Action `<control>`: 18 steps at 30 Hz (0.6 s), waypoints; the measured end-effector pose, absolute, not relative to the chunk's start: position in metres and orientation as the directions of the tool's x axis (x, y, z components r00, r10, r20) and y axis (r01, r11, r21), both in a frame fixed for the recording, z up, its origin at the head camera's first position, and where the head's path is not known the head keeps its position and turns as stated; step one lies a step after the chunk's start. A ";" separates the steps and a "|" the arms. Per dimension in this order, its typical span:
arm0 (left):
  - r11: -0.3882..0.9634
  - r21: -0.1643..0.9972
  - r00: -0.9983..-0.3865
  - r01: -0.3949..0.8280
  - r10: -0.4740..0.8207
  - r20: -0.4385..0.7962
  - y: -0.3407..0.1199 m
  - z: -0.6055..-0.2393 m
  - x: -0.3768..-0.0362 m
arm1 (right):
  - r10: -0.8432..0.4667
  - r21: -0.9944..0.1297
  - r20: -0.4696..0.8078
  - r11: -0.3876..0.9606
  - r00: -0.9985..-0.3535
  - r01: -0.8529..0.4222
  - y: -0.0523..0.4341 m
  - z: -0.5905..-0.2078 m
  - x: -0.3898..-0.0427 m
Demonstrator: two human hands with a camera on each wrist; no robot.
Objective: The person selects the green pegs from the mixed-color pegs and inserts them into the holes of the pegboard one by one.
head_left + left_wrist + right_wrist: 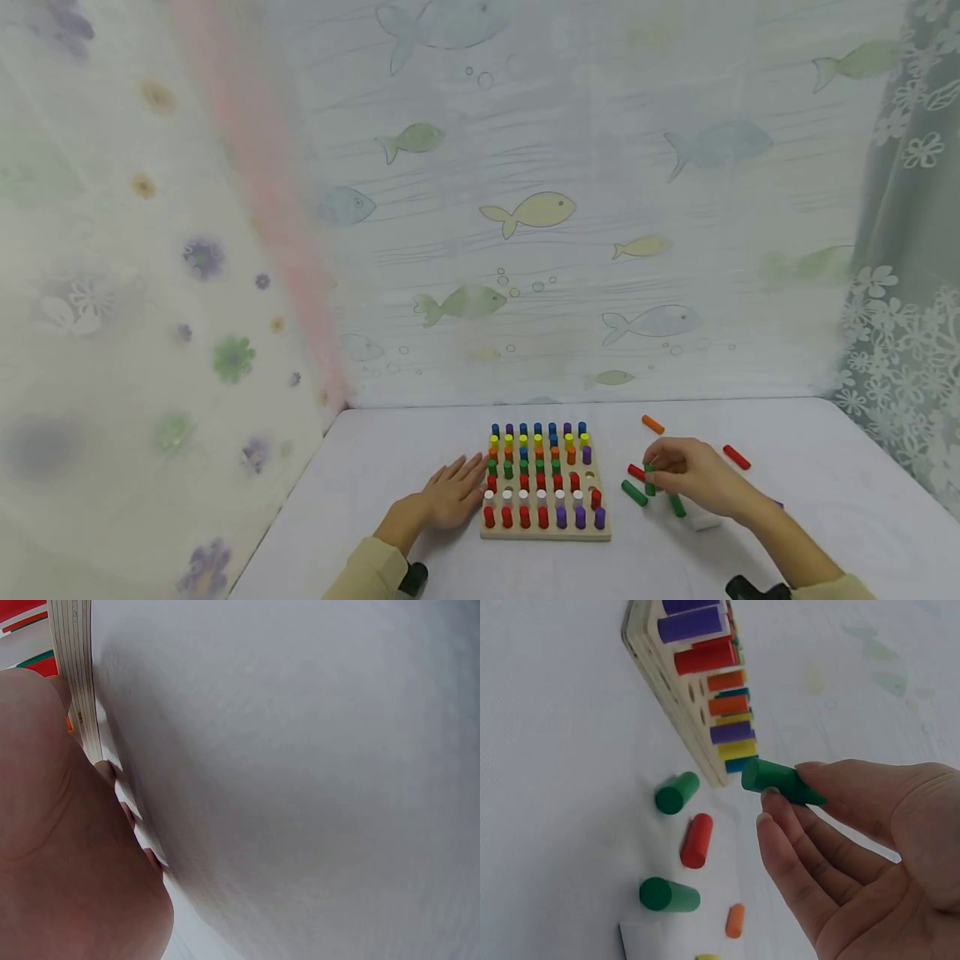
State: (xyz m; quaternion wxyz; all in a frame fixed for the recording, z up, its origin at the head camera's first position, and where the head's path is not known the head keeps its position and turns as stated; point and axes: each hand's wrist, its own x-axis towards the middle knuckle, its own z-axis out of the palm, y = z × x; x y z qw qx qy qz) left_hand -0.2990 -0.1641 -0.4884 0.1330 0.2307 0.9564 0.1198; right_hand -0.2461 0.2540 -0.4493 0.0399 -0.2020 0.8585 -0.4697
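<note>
My right hand [701, 477] pinches a green peg [776, 780] between thumb and fingertips, held above the table to the right of the wooden pegboard [546, 537]. Rows of blue, yellow, orange, green, red, white and purple pegs stand upright in the board, some rows with mixed colours. Bare holes [692, 693] show toward its right side. With fingers extended, my left hand [452, 493] lies against the board's left edge. Beneath the right hand lie a red peg [697, 841] and two green pegs, one nearer the board [677, 793] and one farther off [670, 895].
An orange peg [653, 424] lies at the back right, and another red peg [737, 457] is right of the right hand. Close under that wrist sits a white piece [705, 522], partly covered. Fish-patterned curtain [540, 250] hangs behind the white table [360, 467].
</note>
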 end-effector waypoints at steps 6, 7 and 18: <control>0.866 0.295 -0.856 0.403 0.471 -0.212 -0.164 -0.488 -0.299 | -0.387 -0.808 0.133 0.490 -0.912 -0.326 0.244 -0.450 -0.249; 0.866 0.295 -0.856 0.404 0.471 -0.213 -0.164 -0.488 -0.300 | -0.388 -0.807 0.133 0.492 -0.912 -0.327 0.243 -0.450 -0.250; 0.867 0.286 -0.855 0.408 0.473 -0.212 -0.165 -0.490 -0.300 | -0.344 -0.790 0.157 0.519 -0.926 -0.327 0.227 -0.452 -0.255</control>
